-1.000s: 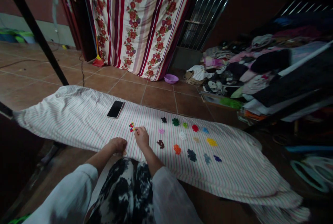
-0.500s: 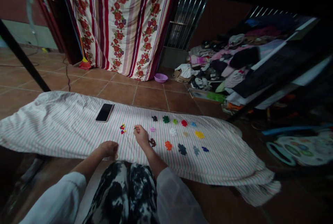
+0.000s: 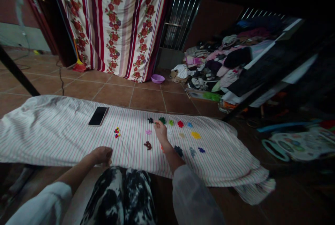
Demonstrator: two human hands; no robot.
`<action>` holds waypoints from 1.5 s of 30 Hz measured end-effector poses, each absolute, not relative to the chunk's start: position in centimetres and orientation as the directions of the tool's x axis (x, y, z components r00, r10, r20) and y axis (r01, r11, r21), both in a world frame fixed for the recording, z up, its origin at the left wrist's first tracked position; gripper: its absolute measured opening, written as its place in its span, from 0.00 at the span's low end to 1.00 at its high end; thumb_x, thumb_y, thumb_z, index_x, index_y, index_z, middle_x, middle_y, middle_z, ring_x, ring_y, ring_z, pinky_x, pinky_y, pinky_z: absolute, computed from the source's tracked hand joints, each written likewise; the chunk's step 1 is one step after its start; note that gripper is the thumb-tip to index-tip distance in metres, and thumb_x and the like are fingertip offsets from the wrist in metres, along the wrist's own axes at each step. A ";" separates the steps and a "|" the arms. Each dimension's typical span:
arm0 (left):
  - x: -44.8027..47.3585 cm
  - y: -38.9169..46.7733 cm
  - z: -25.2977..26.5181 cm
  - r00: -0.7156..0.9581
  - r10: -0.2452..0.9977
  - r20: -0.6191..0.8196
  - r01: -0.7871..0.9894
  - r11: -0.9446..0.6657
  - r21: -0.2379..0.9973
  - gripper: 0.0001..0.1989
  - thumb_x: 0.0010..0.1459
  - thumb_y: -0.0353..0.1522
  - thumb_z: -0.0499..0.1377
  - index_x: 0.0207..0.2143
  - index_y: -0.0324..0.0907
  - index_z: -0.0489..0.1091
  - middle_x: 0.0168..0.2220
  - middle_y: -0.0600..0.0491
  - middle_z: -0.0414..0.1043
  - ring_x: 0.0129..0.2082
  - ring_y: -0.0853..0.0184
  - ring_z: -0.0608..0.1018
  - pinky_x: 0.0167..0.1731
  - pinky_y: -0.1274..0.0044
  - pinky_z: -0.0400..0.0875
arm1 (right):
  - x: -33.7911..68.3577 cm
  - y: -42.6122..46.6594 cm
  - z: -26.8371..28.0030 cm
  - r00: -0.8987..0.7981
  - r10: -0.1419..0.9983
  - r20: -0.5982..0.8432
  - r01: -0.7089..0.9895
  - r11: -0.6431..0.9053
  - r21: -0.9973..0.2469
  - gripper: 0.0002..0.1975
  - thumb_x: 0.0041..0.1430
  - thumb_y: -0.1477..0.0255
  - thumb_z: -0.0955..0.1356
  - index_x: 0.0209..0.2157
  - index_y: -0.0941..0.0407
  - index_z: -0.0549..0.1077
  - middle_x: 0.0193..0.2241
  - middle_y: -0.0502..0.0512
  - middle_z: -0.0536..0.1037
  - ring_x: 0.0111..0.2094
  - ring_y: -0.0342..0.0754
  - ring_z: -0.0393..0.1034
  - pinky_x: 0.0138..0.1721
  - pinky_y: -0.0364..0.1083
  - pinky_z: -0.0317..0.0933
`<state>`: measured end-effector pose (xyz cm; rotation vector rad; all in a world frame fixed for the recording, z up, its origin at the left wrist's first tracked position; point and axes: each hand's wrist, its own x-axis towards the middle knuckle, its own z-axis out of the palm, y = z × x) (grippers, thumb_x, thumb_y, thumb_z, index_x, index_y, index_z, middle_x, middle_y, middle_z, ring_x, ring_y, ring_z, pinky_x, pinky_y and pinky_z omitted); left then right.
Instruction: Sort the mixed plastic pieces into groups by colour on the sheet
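Note:
My right hand (image 3: 160,131) is over the cloth just short of the dark green pile (image 3: 162,120), its fingertips pinched on a small dark green piece. It partly covers the white pile (image 3: 169,133), and its wrist partly hides the orange pile (image 3: 162,148). Close by are a black pile (image 3: 150,120), a pink pile (image 3: 148,132) and a brown pile (image 3: 148,145). My left hand (image 3: 103,155) rests at the cloth's near edge with fingers curled in; what they hold, if anything, is hidden. Beyond it lies a small mixed-colour cluster (image 3: 117,133).
A phone (image 3: 98,116) lies on the striped cloth (image 3: 65,130), left of the mixed cluster. Further right are light green, red, blue, beige, yellow (image 3: 195,135), grey and navy piles. Beyond are a purple basin (image 3: 157,79), a curtain (image 3: 125,29) and heaped clothes (image 3: 220,61).
My right hand has moved right and away from me, from beside the mixed cluster to the dark green pile, still pinching the small piece. My left hand stays curled near the edge; the view has shifted slightly.

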<state>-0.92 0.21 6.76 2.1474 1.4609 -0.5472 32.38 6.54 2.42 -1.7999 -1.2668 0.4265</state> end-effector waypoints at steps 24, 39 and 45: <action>-0.5 0.4 6.5 0.276 0.747 -0.605 0.961 -0.204 0.187 0.09 0.44 0.29 0.62 0.24 0.44 0.61 0.30 0.58 0.74 0.36 0.68 0.76 0.37 0.79 0.67 | 39.1 14.1 3.9 0.106 0.982 0.157 0.958 -0.058 -0.282 0.14 0.60 0.81 0.63 0.38 0.53 0.79 0.42 0.57 0.82 0.44 0.49 0.74 0.44 0.44 0.63; -0.7 0.5 6.6 0.258 0.740 -0.621 0.963 -0.148 0.223 0.12 0.43 0.30 0.63 0.22 0.44 0.59 0.28 0.59 0.73 0.34 0.68 0.75 0.35 0.79 0.66 | 39.9 15.2 2.7 0.057 0.977 0.205 0.977 -0.013 -0.213 0.15 0.58 0.82 0.63 0.35 0.56 0.80 0.42 0.58 0.81 0.46 0.50 0.73 0.49 0.45 0.63; -0.7 0.5 6.7 0.255 0.741 -0.621 0.964 -0.147 0.221 0.11 0.42 0.30 0.64 0.23 0.44 0.61 0.29 0.59 0.74 0.35 0.67 0.76 0.35 0.79 0.67 | 39.7 14.8 2.9 0.057 0.977 0.206 0.962 0.002 -0.274 0.14 0.56 0.82 0.64 0.33 0.55 0.80 0.41 0.56 0.82 0.45 0.48 0.73 0.50 0.45 0.63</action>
